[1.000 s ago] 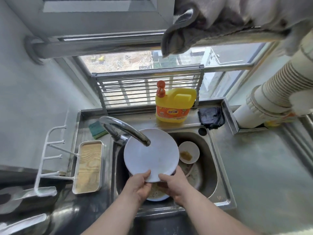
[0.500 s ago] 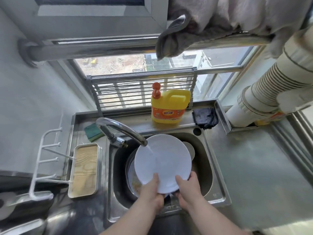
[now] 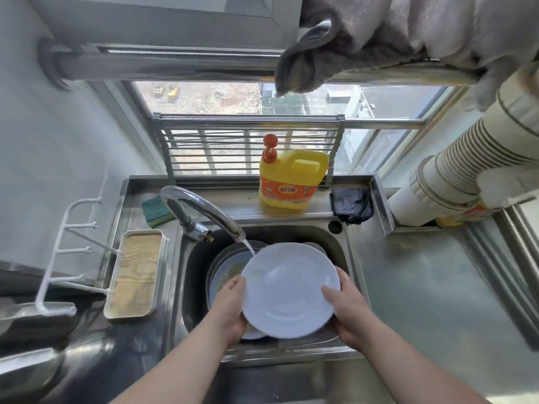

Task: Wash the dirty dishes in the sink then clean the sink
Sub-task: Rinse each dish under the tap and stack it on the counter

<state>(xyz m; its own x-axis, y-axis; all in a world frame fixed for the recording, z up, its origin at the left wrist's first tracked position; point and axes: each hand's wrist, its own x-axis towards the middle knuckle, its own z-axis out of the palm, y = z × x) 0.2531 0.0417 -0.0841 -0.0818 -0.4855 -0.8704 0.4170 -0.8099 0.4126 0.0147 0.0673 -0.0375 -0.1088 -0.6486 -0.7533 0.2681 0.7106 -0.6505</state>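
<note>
We held the white plate (image 3: 288,290) over the sink (image 3: 344,246) with both hands: our left hand (image 3: 230,307) gripped its left rim, thumb on the face, and our right hand (image 3: 347,310) gripped the right rim the same way. A second earlier the plate had been tipped up toward the tap (image 3: 204,211) with our hands together at its lower edge; now it had come lower and flatter, shifted to the right, and our hands had spread to opposite sides. The water stream (image 3: 249,247) was running and fell just at the plate's upper-left edge, where half a second before it had struck the face. The plate's face looked clean to us, so we judged the rinse of this side nearly done, with turning it over or setting it aside as the likely next step. Beneath it, dirty dishes (image 3: 230,269) still lay in the sink, one showing yellowish residue, so most of the washing and the whole sink clean remained. The detergent bottle (image 3: 291,182) and sponge (image 3: 156,209) stood on the ledge behind the sink, untouched.
</note>
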